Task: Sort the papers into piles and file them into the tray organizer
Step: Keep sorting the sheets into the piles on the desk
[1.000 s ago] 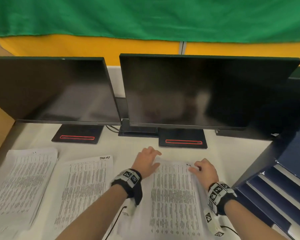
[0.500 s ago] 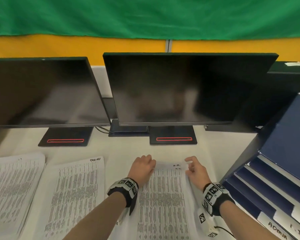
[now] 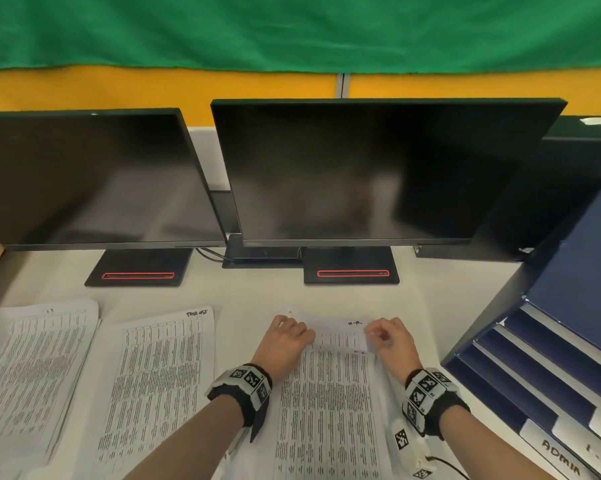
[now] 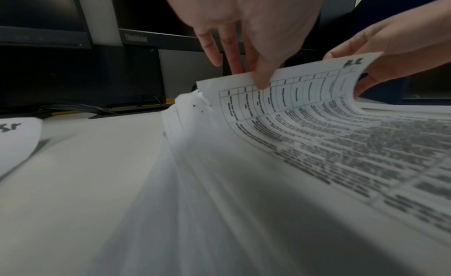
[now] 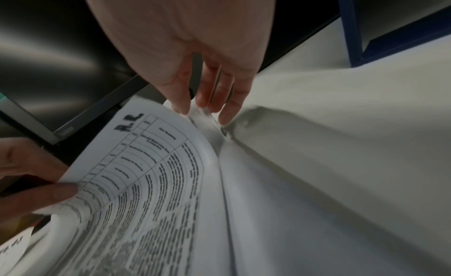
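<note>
Status: sorting partly done, filing not visibly started. Three paper groups lie on the counter (image 3: 257, 299): far-left pile (image 3: 32, 368), middle pile (image 3: 153, 382) w/ handwritten header, and the stack in front of you (image 3: 330, 410), between both wrists.

Your left hand (image 3: 287, 341) pinches the far left corner of the top sheet (image 4: 305, 99) of that stack, thumb on the printed face, other fingers behind. Your right hand (image 3: 392, 339) holds the far right corner, fingers (image 5: 183, 99) curled at the sheet edge. The far end of the sheet is curled up off the stack; the near end lies flat. Handwritten initials sit at its top right corner; exact letters not legible w/ certainty.

The tray organizer (image 3: 552, 358) stands at the right edge of the counter, well apart from the left pile, near your right forearm. Tabs read "ADMIN" and "I.T". Tray contents cannot be judged from these views.

Remaining, by estimate: read header, assign the sheet to a pile, work through the rest of the stack, then move each pile to its labelled tray.
</note>
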The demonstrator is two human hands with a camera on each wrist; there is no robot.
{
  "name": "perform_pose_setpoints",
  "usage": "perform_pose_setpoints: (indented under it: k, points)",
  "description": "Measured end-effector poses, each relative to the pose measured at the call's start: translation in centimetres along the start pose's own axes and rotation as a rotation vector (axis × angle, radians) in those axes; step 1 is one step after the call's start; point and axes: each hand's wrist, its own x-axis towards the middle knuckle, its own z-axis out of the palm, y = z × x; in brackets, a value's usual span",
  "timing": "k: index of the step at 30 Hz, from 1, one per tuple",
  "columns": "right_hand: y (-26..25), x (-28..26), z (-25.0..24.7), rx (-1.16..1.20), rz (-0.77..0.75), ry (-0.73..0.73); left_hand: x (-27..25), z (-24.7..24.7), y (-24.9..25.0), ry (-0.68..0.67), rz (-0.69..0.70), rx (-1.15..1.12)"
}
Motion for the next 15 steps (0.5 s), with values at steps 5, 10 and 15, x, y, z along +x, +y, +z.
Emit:
perform_pose_setpoints:
  k: [5,10,15]
  points:
    - [0.4,0.3,0.7,-0.134,0.013,-0.089,-0.9,0.2,0.8,-0.024,0.007,-0.046]
    - [-0.4,0.7,1.1,-0.203,-0.012,-0.090,-1.8,0.7,1.3,-0.051,-0.026,-0.068]
    - [-1.0,0.9,1.7,-0.192,0.000,-0.080,-2.0,0.9,1.8,0.004,-0.073,-0.107]
